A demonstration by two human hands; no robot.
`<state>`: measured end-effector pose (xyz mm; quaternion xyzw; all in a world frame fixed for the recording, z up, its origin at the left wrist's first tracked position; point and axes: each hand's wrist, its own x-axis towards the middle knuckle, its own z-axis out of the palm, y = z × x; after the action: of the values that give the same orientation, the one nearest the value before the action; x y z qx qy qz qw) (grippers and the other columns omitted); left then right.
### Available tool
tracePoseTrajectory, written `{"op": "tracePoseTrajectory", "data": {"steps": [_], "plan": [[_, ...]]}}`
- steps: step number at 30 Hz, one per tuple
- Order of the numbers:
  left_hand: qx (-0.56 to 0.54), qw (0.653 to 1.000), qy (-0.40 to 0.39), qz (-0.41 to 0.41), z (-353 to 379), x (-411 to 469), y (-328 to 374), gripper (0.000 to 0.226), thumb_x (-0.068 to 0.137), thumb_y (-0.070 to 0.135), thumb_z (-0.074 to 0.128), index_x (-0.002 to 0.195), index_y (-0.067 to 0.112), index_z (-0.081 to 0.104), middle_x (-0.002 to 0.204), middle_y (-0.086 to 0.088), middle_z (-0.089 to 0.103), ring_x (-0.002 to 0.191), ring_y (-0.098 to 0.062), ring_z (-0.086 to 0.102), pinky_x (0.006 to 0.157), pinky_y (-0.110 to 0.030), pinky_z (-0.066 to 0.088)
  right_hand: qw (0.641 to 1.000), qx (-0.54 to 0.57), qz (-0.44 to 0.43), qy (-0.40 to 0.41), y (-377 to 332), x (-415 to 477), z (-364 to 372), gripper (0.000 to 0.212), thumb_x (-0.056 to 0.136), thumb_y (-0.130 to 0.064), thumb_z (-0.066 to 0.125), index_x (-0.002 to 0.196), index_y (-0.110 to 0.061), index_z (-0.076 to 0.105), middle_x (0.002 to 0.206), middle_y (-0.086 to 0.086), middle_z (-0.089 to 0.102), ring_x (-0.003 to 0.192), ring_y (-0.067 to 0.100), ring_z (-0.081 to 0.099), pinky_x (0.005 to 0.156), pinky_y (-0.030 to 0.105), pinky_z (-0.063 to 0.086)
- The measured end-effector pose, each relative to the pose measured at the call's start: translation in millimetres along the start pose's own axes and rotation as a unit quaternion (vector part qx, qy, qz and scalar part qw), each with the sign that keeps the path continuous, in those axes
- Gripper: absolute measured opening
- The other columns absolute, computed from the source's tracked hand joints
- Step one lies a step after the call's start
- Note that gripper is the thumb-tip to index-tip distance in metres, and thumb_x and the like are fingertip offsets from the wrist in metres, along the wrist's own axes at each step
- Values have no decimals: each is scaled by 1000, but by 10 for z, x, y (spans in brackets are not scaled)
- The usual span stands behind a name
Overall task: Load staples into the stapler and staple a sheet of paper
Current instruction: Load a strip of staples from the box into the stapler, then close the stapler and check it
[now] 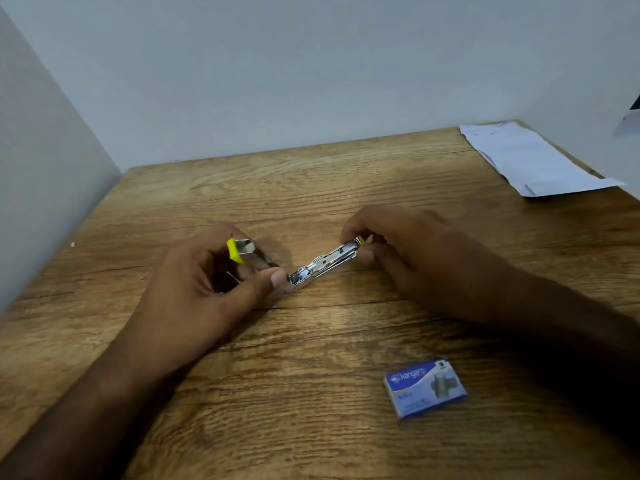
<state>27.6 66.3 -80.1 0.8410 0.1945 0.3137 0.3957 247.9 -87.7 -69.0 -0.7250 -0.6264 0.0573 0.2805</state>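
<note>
A small silver stapler (pixel 323 263) with yellow trim is held above the middle of the wooden table (pixel 311 188), hinged wide apart. My left hand (pixel 207 282) grips its yellow-edged lid end, thumb tip against the front of the metal channel. My right hand (pixel 408 251) pinches the far end of the channel, where a bit of yellow shows. The channel faces up; I cannot tell whether staples lie in it. A blue staple box (pixel 426 388) lies closed near the table's front right. White paper sheets (pixel 530 161) lie at the back right corner.
Pale walls close the table at the back and on the left. A tiny scrap (pixel 72 244) lies near the left edge. The paper overhangs the right edge of the table.
</note>
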Motion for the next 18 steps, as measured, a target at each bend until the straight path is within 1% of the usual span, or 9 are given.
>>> {"op": "tracePoseTrajectory", "data": {"steps": [2,5,7,9,11,13,15,16,18], "plan": [[-16,1000,3,13,57,46,-21,25,81,33,81,83,10,70,78,-4,71,74,-24,69,66,-34,55,999,33,-16,24,-16,18,22,19,96,-19,62,112,-29,66,94,-11,68,85,4,59,73,28,48],[-35,999,2,33,162,138,-88,24,82,30,80,88,10,68,78,-7,68,73,-29,65,65,-39,53,993,93,-36,69,-53,96,64,20,96,-18,63,113,-26,71,92,-19,68,82,-1,62,70,21,49],[-46,998,6,37,214,203,-131,21,85,25,80,88,9,67,79,-11,66,69,-26,62,62,-40,51,983,156,-33,96,-80,171,88,20,95,-17,63,112,-21,72,91,-13,73,80,3,68,70,29,58],[-62,997,9,33,257,286,-159,20,85,23,80,82,10,65,77,-12,66,66,-16,60,60,-34,49,963,241,-12,118,-97,264,95,19,94,-12,65,111,-15,73,89,1,76,78,10,73,65,36,63],[-76,997,18,29,293,383,-156,19,84,23,80,79,12,65,75,-14,64,66,-11,59,62,-30,48,934,332,11,131,-102,365,71,22,90,-5,70,111,-10,72,90,10,77,77,12,75,63,32,63],[-100,994,31,21,322,495,-133,11,85,22,78,85,13,71,77,-18,67,70,-10,60,66,-28,48,901,412,32,131,-76,461,33,31,85,0,75,114,-8,71,94,14,78,80,15,76,65,28,61],[-126,991,36,17,362,608,-112,6,88,18,75,92,15,75,77,-13,70,73,-9,63,70,-26,50,878,458,48,132,-31,537,18,36,81,3,77,115,-6,70,98,15,79,85,18,77,68,26,60],[-131,991,36,13,384,651,-113,6,88,17,74,93,14,75,75,-8,71,74,-9,63,70,-28,51,872,466,55,136,-6,569,30,36,81,4,78,115,-5,71,99,15,79,86,19,77,69,27,60],[-130,991,21,-1,453,717,-133,11,88,16,74,94,8,74,78,-11,73,74,-16,63,70,-42,53,864,477,72,144,49,599,93,35,81,5,77,114,-4,72,100,16,80,89,20,77,72,30,60]]}}
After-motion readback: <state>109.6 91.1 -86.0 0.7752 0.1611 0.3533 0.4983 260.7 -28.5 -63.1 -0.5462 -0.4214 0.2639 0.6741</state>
